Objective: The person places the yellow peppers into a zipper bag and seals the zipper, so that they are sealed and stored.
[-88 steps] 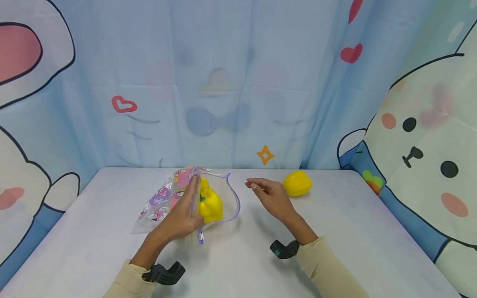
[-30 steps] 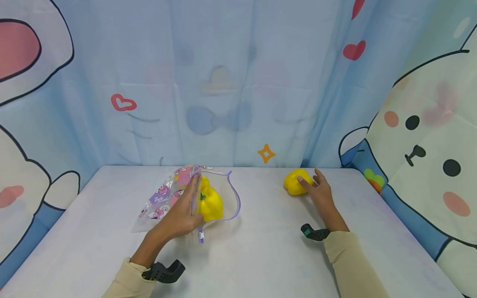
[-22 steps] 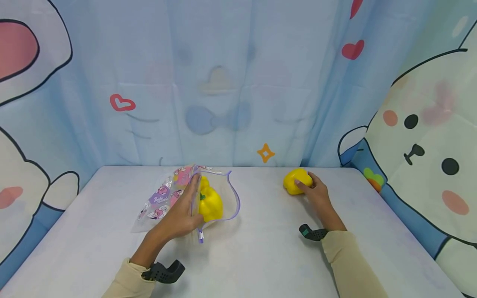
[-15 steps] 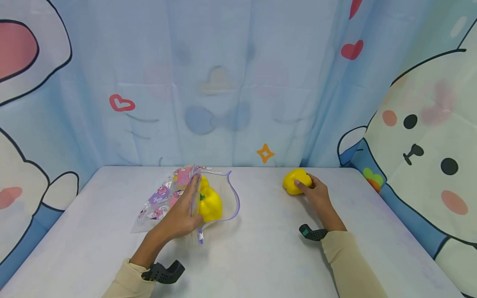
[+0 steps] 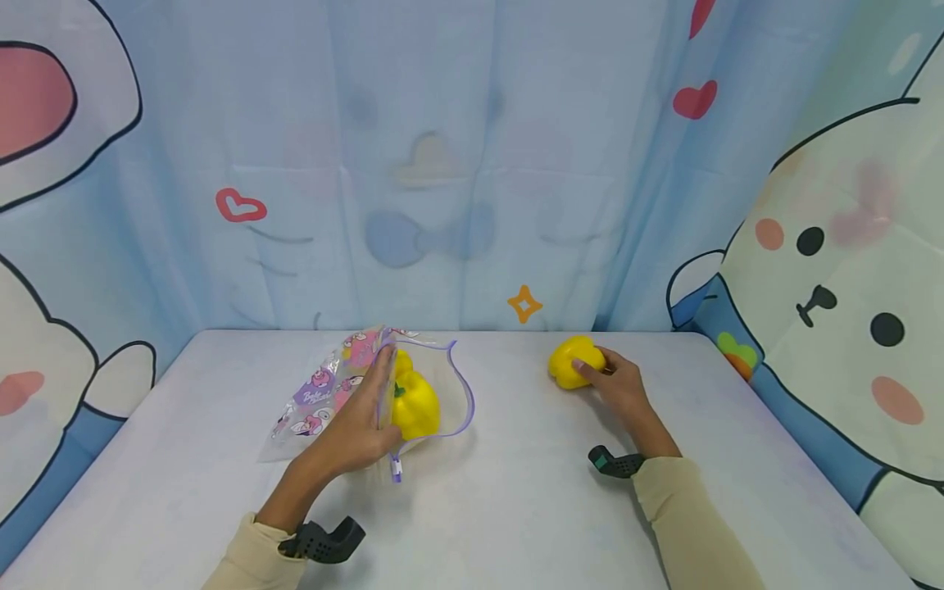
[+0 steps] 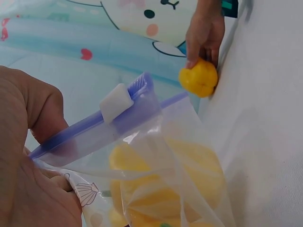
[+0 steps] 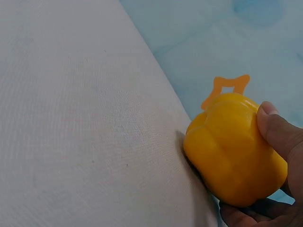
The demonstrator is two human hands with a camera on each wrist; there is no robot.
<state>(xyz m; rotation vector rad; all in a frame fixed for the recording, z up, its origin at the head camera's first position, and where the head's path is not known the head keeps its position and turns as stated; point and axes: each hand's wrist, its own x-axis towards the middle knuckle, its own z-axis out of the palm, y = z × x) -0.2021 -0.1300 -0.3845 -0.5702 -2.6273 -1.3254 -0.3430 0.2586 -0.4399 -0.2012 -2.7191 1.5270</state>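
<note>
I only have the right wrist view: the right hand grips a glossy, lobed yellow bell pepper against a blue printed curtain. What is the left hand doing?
Observer: The left hand holds a purple-rimmed clear plastic zip bag with pink and purple prints.

Operator: Which way does its mouth face?

Observer: The head view shows it gaping open toward the side where the right hand is.

Operator: Can you see anything in it?

Observer: Yes, at least one green-stemmed yellow bell pepper shows inside, near the mouth.
</note>
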